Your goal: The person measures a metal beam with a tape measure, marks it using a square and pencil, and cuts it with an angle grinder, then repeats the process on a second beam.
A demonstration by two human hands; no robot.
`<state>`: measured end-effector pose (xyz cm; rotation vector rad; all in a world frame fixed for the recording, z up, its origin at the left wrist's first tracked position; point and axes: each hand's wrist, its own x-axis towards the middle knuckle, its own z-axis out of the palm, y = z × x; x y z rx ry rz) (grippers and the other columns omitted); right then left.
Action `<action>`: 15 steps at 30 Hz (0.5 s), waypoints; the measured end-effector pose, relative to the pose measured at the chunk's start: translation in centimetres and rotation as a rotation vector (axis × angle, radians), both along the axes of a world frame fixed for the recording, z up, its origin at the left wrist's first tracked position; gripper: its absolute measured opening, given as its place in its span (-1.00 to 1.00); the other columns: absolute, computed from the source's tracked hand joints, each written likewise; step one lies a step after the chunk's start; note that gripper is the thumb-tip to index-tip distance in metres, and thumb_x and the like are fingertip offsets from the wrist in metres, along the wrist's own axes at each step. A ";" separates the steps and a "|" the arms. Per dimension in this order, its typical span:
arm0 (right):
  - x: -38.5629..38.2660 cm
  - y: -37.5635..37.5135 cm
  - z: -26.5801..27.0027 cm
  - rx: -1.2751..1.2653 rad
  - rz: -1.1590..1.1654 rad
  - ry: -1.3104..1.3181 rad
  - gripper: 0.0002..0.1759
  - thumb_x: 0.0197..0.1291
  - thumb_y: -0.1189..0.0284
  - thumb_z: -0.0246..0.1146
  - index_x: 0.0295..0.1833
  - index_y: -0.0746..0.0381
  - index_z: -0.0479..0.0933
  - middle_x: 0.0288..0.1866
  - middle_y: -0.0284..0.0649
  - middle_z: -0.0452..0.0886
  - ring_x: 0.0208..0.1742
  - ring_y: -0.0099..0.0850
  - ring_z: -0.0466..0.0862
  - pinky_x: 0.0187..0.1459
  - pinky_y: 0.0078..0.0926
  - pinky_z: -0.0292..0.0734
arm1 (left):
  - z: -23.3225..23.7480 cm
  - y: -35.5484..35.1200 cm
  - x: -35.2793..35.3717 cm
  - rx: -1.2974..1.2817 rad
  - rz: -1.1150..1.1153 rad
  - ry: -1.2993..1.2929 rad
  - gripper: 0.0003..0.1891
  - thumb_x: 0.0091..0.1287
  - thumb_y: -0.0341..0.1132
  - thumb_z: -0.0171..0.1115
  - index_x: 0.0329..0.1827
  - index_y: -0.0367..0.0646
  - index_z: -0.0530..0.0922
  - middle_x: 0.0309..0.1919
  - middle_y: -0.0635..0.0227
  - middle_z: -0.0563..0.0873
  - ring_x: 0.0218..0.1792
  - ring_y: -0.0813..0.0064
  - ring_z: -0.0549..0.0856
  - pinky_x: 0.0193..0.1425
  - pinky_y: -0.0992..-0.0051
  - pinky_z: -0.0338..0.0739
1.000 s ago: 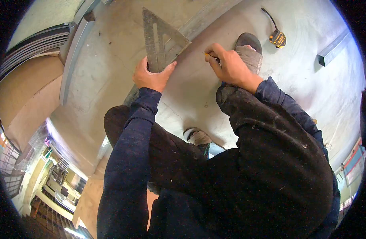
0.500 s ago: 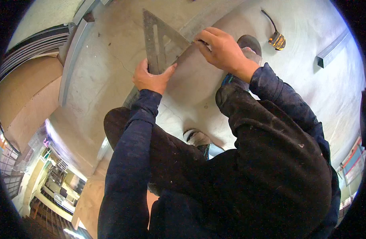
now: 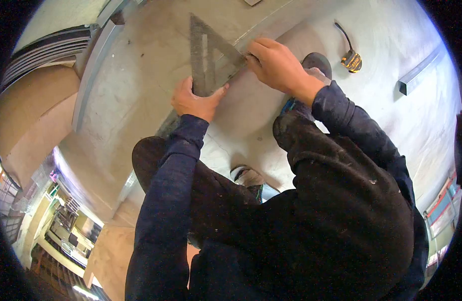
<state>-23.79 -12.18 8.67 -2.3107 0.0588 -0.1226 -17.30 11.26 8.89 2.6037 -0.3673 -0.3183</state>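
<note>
I am crouched over a concrete floor. My left hand (image 3: pixel 196 103) grips the lower end of a grey metal speed square (image 3: pixel 206 55) and presses it flat against a long metal strip (image 3: pixel 271 22) that runs diagonally across the floor. My right hand (image 3: pixel 273 62) is closed at the square's right corner, fingertips touching the strip's edge. The small yellow pencil seen in it earlier is now mostly hidden by the fingers.
A yellow-and-black tape measure (image 3: pixel 350 60) lies on the floor to the upper right. A short metal channel piece (image 3: pixel 417 75) lies at the far right, and a long metal track (image 3: pixel 90 75) at the left. My shoes (image 3: pixel 316 62) (image 3: pixel 248 175) stand beside the strip.
My right hand has moved up and left from beside my knee to the square's right corner. The left hand and the square have stayed in place; the view has shifted slightly.
</note>
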 end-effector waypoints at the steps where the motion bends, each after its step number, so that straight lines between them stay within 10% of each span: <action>1: 0.1 0.1 0.0 -0.002 0.005 0.000 -0.86 0.28 0.45 0.26 -0.12 0.29 0.57 -0.20 -0.01 0.60 -0.13 0.06 0.63 -0.13 -0.07 0.56 | -0.4 0.1 -0.2 -0.026 -0.010 -0.035 -0.32 -0.25 0.16 0.68 -0.19 -0.16 0.66 -0.30 0.16 0.72 -0.23 0.06 0.71 -0.06 0.04 0.54; 15: -1.6 -2.8 3.5 -0.112 -0.011 0.145 -0.86 0.20 0.52 0.23 -0.13 0.28 0.59 -0.24 0.02 0.62 -0.11 0.07 0.65 -0.09 -0.03 0.56 | -1.1 0.6 -0.4 -0.026 -0.018 -0.054 -0.32 -0.23 0.11 0.69 -0.13 -0.17 0.66 -0.25 0.14 0.74 -0.22 0.05 0.71 -0.05 0.16 0.54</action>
